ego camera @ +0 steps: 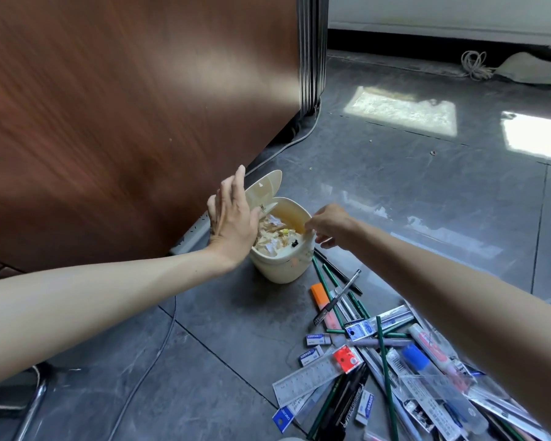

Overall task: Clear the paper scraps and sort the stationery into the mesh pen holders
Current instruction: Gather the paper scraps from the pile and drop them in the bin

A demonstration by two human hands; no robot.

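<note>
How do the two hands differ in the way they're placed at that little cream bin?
The left hand is flat, fingers straight, at the raised lid; the right hand is curled, fingertips at the bin rim. The left hand points up, the right hand down. Both are at the bin.

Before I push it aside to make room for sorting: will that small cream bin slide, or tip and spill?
Probably light: the bin seems to hold mostly paper scraps. It narrows toward its base, so a high push may tip it; a low one likely slides it. With the lid open, scraps could spill.
</note>
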